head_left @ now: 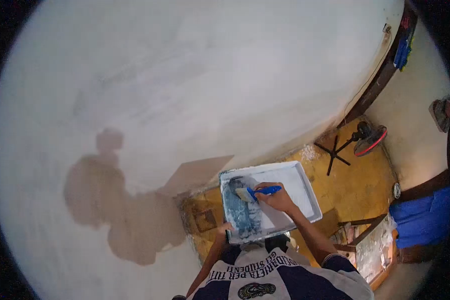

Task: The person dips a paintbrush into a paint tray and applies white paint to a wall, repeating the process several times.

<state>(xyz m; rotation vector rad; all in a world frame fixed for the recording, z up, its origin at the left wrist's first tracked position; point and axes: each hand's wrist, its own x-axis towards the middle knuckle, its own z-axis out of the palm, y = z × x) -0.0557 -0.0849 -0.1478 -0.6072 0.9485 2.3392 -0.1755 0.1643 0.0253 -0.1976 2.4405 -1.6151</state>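
Observation:
A white tray [312, 200] with bluish-grey paint smeared over its left part is held up in front of my body. My left hand [225, 229] grips the tray's lower left edge. In my right hand [277, 196] is a paintbrush [269, 190] with a blue handle. Its pale bristles point left and lie over the painted part of the tray; whether they touch the surface cannot be told.
A large whitish wall [185, 90] fills the left and top, with a shadow on it. On the yellow floor [345, 185] stands a fan [370, 140] at the right. Blue cloth [422, 217] and a cluttered shelf [370, 250] are at the lower right.

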